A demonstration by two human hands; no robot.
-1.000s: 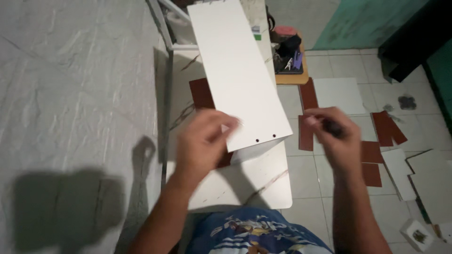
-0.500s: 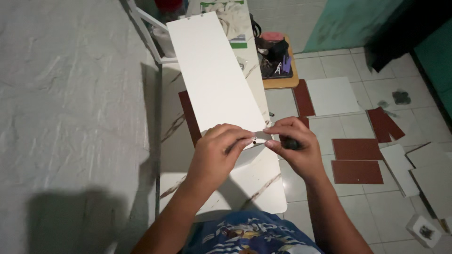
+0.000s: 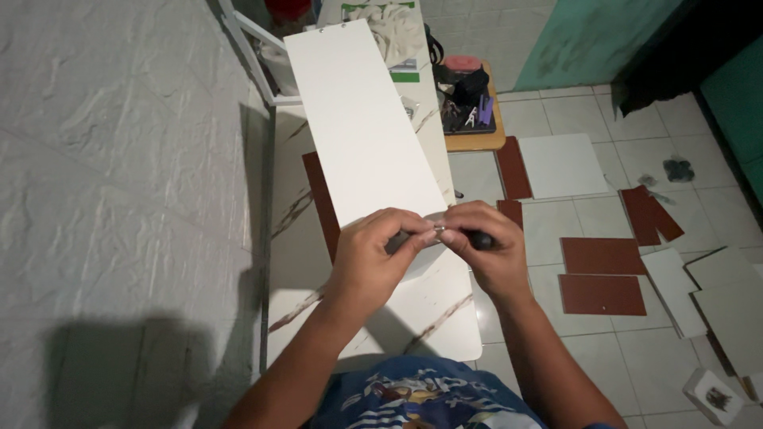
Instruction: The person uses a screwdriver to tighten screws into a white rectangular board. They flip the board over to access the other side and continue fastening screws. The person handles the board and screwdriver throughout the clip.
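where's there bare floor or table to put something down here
Bare table top shows near the person, below the left hand and right hand. Open floor tiles lie below the lower brown panel. It is crowded on the right, with brown and white panels spread about, and the long white board covers the far table. The small wooden stool is full.

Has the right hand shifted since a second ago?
Yes. The right hand moved left, off the floor side onto the white board's near end, meeting the left hand.
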